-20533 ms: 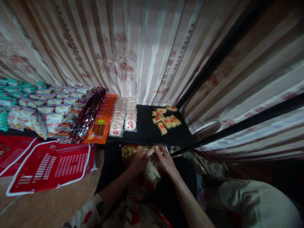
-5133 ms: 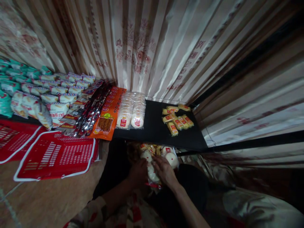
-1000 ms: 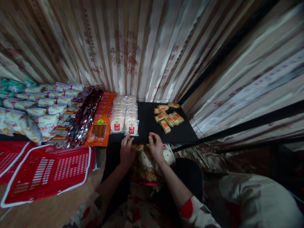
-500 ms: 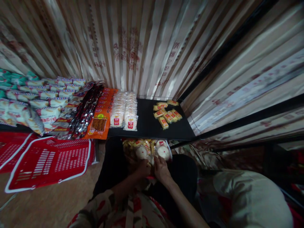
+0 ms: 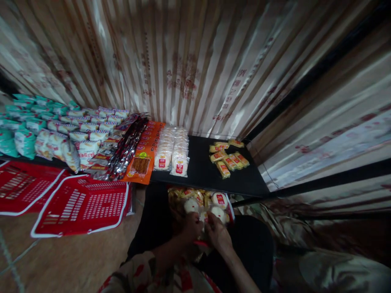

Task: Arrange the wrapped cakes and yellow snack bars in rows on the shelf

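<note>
On my lap, below the shelf edge, a red basket with a white rim [image 5: 231,208] holds yellow-wrapped snacks [image 5: 185,193] and clear packets of round white rice crackers [image 5: 220,199]. My left hand [image 5: 191,228] is closed at the near edge of one rice cracker packet [image 5: 191,205]. Beside it, my right hand [image 5: 217,234] has its fingers closed on another rice cracker packet [image 5: 219,213]. The hands nearly meet, and clear wrapping shows between them. My fingertips are dim and partly hidden.
A black shelf [image 5: 200,173] carries two rows of rice crackers [image 5: 179,162], an orange snack bag [image 5: 142,162], dark shiny packets [image 5: 124,156], white bags [image 5: 88,150], green bags [image 5: 26,142] and several yellow packets [image 5: 230,160]. Red baskets [image 5: 82,207] stand lower left. Black poles [image 5: 305,77] cross at right.
The view has shifted left, so the scene sits farther right and slightly lower. My hands remain together over the basket, fingers closed at the rice cracker packets.
</note>
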